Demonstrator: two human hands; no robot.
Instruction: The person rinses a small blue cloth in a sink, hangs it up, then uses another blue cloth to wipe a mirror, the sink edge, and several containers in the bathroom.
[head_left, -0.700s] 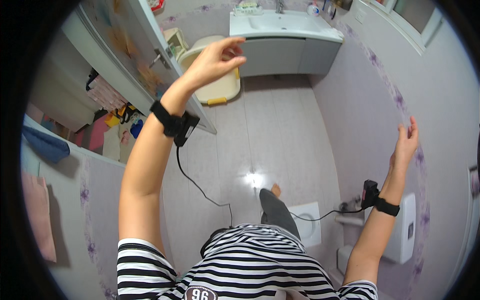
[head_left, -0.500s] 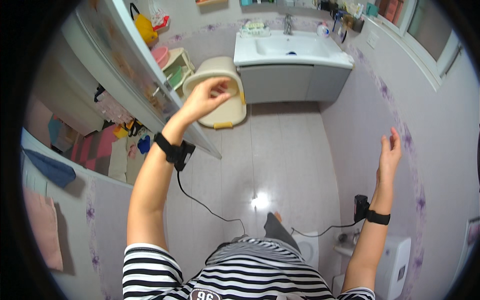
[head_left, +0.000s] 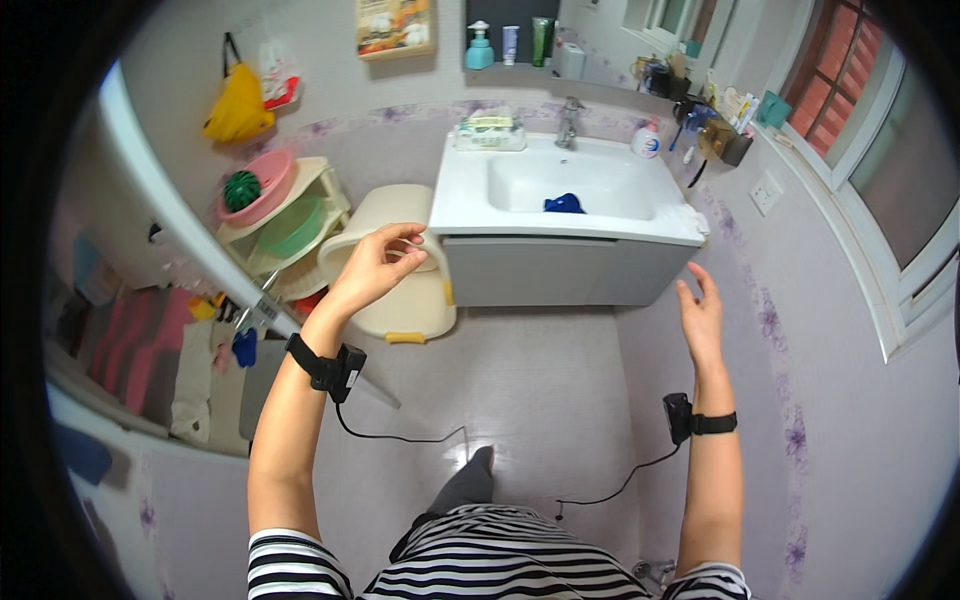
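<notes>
My left hand (head_left: 378, 268) hangs in the air in front of a cream plastic tub (head_left: 412, 312) with yellow handles. Its fingers are loosely curled and apart, with nothing in them. On the right, close to the tiled wall, my right hand (head_left: 704, 318) is raised with fingers apart and holds nothing. Ahead of both stands a white washbasin (head_left: 470, 205) on a grey cabinet (head_left: 550, 272). A crumpled dark blue item (head_left: 565, 203), perhaps cloth, lies in the basin below the chrome tap (head_left: 569, 122). A soft white-and-green pack (head_left: 490, 134) and a pump bottle (head_left: 646, 140) sit on the counter.
At left, a cream rack (head_left: 325, 195) holds a pink basin (head_left: 270, 195) and a green basin (head_left: 293, 232), beside a door edge (head_left: 170, 200). A yellow bag (head_left: 238, 105) hangs above. A window (head_left: 850, 90) is at right. Thin cables trail from both wrist straps.
The view has moved forward and tilted up, so the washbasin looks nearer. Both hands stay raised and hold nothing. The blue item in the basin now shows more fully.
</notes>
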